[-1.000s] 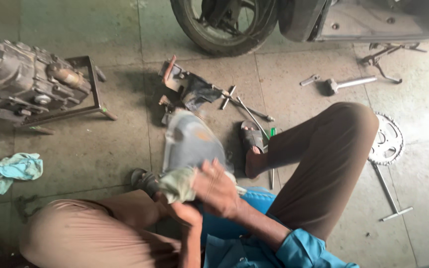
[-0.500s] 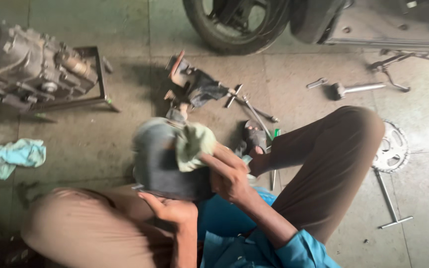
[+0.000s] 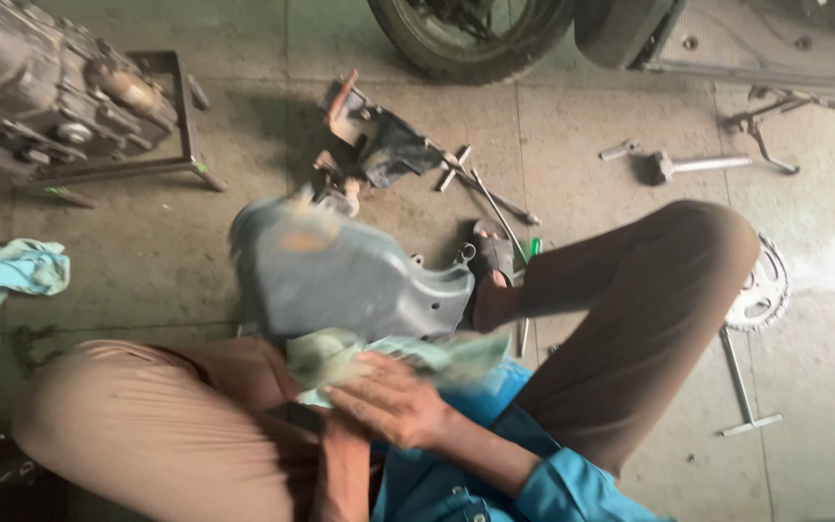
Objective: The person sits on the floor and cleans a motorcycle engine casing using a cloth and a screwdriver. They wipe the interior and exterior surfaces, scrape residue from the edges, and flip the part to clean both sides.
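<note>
1 rag [image 3: 388, 356] along cover's [image 3: 350, 275] lower edge

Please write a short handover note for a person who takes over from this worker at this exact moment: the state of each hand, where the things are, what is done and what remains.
Right hand: presses a pale green rag against the lower edge of the grey engine cover.
Left hand: hidden; only the forearm rises under the cover, so its grip cannot be confirmed.
The cover rests over the lap, blurred by motion.
A second rag lies on the floor at left; the engine on its stand is at far left; hand tools and a sprocket lie ahead and right.
Done: wiping is under way. Left: how clean the cover is cannot be judged.
</note>
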